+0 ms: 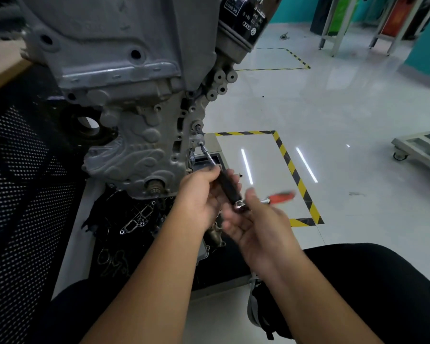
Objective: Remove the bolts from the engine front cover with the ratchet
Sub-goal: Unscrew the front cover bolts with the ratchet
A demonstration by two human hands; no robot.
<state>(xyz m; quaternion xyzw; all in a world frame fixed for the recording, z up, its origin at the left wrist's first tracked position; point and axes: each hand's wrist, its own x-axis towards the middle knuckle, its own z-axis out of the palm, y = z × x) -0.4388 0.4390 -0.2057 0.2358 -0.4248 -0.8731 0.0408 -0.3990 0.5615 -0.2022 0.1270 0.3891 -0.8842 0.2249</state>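
The grey engine front cover (134,145) fills the upper left of the head view. A bolt (201,144) sits at the cover's right edge, with a second bolt (198,127) just above it. The ratchet's thin extension bar (210,158) runs from the lower bolt down to a black shaft (230,189). My left hand (199,199) grips that black shaft. My right hand (256,222) holds the ratchet head below it, and the blurred orange ratchet handle (281,196) sticks out to the right.
A black oil filter (243,18) hangs at the engine's upper right. Loose gaskets and dark parts (134,224) lie on the base under the engine. Yellow-black floor tape (296,175) marks a box on the glossy floor. A wheeled frame (420,150) stands at the right.
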